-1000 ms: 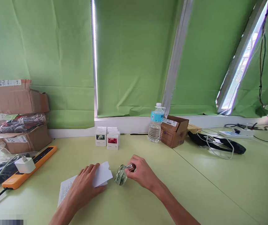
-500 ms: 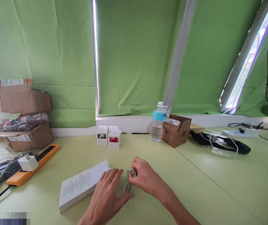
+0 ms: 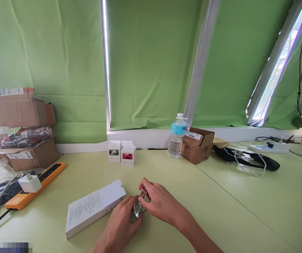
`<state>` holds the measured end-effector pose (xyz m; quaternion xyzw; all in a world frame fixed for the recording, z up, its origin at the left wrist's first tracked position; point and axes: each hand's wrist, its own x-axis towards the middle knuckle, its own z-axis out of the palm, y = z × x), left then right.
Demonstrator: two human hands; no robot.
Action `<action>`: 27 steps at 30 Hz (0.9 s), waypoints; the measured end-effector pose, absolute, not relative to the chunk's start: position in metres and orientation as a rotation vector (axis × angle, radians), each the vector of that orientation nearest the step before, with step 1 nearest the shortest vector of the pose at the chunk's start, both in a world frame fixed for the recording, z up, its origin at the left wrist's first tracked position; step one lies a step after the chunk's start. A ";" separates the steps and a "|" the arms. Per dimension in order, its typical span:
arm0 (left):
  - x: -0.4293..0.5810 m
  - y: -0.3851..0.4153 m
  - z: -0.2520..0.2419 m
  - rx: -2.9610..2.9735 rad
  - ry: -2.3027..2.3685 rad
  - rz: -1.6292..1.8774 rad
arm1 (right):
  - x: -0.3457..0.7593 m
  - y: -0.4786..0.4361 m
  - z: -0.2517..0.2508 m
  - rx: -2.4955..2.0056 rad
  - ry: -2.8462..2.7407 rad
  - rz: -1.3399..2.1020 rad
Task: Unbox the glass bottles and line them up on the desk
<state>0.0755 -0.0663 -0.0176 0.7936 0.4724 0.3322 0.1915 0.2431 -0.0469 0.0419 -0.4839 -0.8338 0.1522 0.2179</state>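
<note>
A small shiny, silvery crinkled packet [image 3: 138,209] is between my two hands, just above or on the tabletop. My left hand [image 3: 126,217] grips its lower left side between thumb and fingers. With thumb and fingertips, my right hand [image 3: 158,199] pinches its upper end. What is inside the packet, if anything, is hidden by my fingers. Left of my hands lies a long white box [image 3: 91,207] with printed text, its end flap sticking out toward the packet.
Small white cards or boxes with flower pictures [image 3: 127,158] stand near the wall. Behind to the right are a water bottle [image 3: 175,140] and a brown carton [image 3: 198,146]. A black headset-like device [image 3: 269,162] with a white cable lies farther right. At left is an orange power strip [image 3: 21,201].
My left hand has moved right and closed on the packet, where it was apart from it before. My right hand has shifted slightly left, and the packet has tilted.
</note>
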 end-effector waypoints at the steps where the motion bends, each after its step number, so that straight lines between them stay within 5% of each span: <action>1: 0.075 -0.066 -0.018 2.209 1.320 0.942 | 0.243 -0.047 0.043 -1.331 -2.307 0.434; 19: 0.069 -0.062 -0.019 2.141 1.412 0.925 | 0.252 -0.038 0.051 -1.251 -2.130 0.329; 27: 0.066 -0.059 -0.025 2.123 1.440 0.962 | 0.280 -0.012 0.019 -1.687 -2.291 0.329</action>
